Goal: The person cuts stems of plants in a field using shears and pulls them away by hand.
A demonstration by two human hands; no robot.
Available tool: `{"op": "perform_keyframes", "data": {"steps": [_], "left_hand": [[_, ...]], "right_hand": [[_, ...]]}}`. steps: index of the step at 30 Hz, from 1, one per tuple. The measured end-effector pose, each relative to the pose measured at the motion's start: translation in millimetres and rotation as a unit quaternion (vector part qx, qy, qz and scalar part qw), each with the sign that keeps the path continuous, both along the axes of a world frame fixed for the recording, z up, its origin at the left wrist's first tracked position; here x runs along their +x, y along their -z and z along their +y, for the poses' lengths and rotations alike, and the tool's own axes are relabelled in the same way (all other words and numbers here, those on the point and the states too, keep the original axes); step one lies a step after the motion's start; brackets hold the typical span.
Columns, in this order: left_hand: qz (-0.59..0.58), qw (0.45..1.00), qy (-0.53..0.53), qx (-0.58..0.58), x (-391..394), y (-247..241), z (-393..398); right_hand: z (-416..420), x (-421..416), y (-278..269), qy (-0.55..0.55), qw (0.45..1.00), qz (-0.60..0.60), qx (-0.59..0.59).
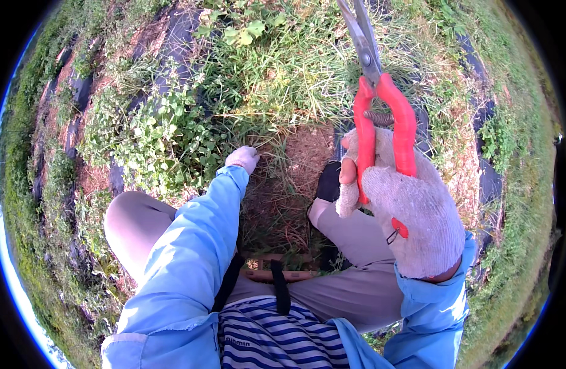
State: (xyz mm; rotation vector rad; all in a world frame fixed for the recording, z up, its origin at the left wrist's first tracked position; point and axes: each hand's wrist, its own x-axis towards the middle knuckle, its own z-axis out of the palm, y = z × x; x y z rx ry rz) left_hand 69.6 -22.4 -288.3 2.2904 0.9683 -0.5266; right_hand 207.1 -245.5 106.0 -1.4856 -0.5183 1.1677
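My right hand [403, 198], in a knitted work glove with bare fingertips showing, is raised close to the camera. It grips red-handled garden shears [405, 124] with a coil spring between the handles; the metal blades point away from me and stand slightly apart. A red tab with a wire loop sits on the glove's back. My left hand [244, 158], in a pale glove, is low by the ground at the edge of grass stems [278, 157]. Its fingers look curled, but whether they hold stems cannot be told. A leafy green plant [163, 129] grows to its left.
Black ground-cover sheeting [179, 41] shows between strips of grass and weeds. Bare brown soil with dry stalks [308, 147] lies between my bent legs. My dark shoe [328, 181] is beside it. A wooden-looking frame [283, 275] with black straps is below me.
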Motion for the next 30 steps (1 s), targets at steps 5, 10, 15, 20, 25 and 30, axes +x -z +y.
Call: {"op": "perform_keyframes", "data": {"steps": [5, 10, 15, 20, 25, 30], "left_hand": [[-0.041, 0.997, -0.067, 0.018, -20, -6, -44], [-0.053, 0.967, -0.242, 0.055, -51, 0, -86], [-0.22, 0.909, -0.337, 0.114, -44, 6, -89], [-0.233, 0.887, -0.375, 0.133, -7, -12, -71], [-0.181, 0.945, -0.267, -0.058, 14, 24, -54], [-0.068, 0.951, -0.294, -0.074, 25, 59, -70]], "right_hand": [[1, -7, -14, 0.015, 1.0, 0.003, -0.014], [1, -4, -4, -0.011, 1.0, 0.016, 0.0], [1, -2, -6, -0.007, 1.0, 0.015, 0.0], [2, -2, -3, 0.008, 1.0, 0.019, 0.014], [-4, 4, 1, -0.047, 0.988, -0.143, 0.023], [4, 1, 4, 0.044, 0.999, -0.009, -0.009]]}}
